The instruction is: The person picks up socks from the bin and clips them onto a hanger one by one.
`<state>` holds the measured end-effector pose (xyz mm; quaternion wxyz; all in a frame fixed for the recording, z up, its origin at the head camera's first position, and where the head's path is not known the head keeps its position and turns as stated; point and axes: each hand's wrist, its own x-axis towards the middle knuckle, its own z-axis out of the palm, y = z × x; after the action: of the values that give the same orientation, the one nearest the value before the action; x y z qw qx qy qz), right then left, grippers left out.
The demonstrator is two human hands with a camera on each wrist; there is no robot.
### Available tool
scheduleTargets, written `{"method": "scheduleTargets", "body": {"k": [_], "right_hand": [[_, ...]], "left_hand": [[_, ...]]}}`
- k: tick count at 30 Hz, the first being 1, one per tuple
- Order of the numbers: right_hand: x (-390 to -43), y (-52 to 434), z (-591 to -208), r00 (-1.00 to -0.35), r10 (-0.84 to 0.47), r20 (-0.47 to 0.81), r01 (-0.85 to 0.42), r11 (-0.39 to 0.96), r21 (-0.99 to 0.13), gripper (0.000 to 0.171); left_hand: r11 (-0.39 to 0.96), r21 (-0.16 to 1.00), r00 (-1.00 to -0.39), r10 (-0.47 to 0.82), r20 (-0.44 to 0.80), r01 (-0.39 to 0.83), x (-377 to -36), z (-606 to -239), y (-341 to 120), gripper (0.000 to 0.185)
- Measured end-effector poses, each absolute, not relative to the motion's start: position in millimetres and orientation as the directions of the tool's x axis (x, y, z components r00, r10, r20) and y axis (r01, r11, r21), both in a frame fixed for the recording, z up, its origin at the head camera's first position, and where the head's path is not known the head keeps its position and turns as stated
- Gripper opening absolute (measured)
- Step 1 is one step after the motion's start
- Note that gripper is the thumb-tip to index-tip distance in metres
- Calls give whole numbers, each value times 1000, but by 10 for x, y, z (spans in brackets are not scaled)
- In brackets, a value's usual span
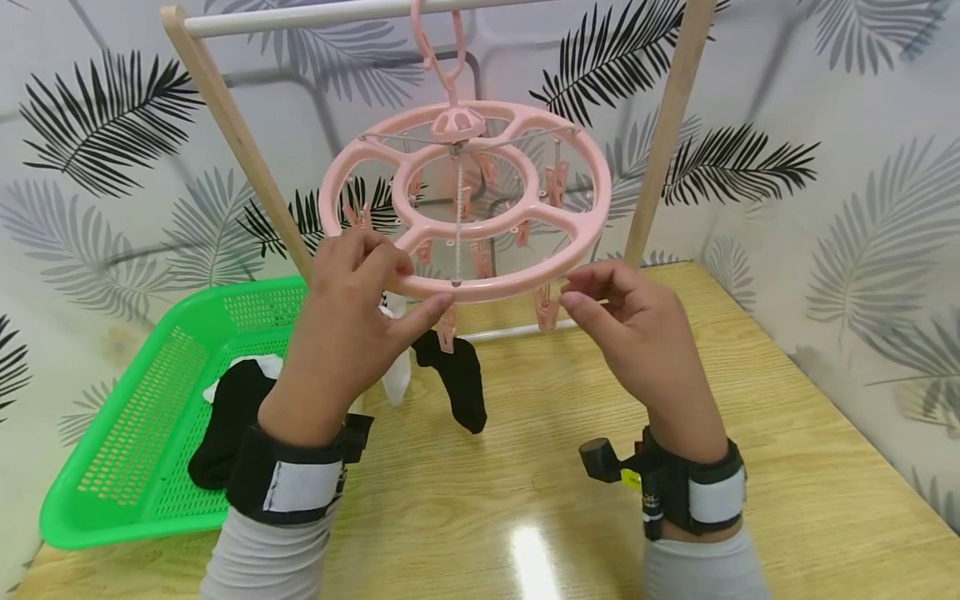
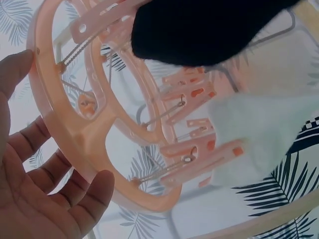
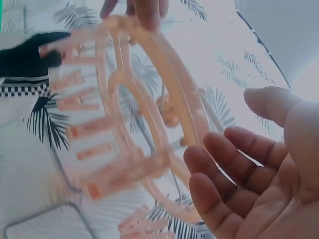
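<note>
From the head view, a pink round hanger [image 1: 487, 290] hangs by its hook from the white bar [image 1: 300, 17] of a wooden rack, above the table [image 1: 540, 450]. The left hand [image 1: 356, 321] grips its near left rim, thumb along the front, other fingers over the top. The right hand [image 1: 637, 329] is just beside the near right rim, fingers bent, thumb and forefinger close together, next to a peg [image 1: 547, 308]. A black sock [image 1: 459, 379] and a white cloth [image 1: 397, 379] hang below the hanger. At the left, a green basket [image 1: 142, 535] holds another black sock [image 1: 236, 417] and something white.

From the left wrist, the thumb touches the rim and the other fingers are spread and curled about it; pegs hold the white cloth, with a black sock above.

From the right wrist, the fingers are loosely bent, thumb well apart, pinching nothing; whether the fingertips touch the rim I cannot tell. The hanger is blurred here.
</note>
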<state>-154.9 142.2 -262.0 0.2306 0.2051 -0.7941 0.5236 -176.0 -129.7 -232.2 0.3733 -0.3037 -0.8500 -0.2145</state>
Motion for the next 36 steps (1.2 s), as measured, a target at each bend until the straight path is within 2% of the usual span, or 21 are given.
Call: {"method": "scheduleTargets", "body": {"k": [8, 17, 23, 30, 36], "right_hand": [[-1628, 1531, -2646, -879, -53, 473, -454, 391, -800, 26], [-1830, 1499, -2782, -917, -150, 369, -398, 367, -841, 31], [-1877, 1452, -2834, -894, -264, 362, -432, 292, -853, 36], [-1887, 1355, -2864, -838, -352, 417, -484, 127, -866, 25], [-1881, 1301, -2866, -856, -339, 392, -456, 135, -880, 24]], "left_hand": [[718, 129, -542, 381, 749, 683, -1787, -2302, -1377, 40], [703, 118, -535, 411, 738, 701, -1823, -2282, -1463, 36], [662, 116, -499, 426, 755, 740, -1851, -2261, -1511, 35], [639, 115, -488, 445, 751, 760, -1872, -2244, -1549, 33], [637, 126, -495, 443, 748, 760, -1884, -2246, -1569, 32]]}}
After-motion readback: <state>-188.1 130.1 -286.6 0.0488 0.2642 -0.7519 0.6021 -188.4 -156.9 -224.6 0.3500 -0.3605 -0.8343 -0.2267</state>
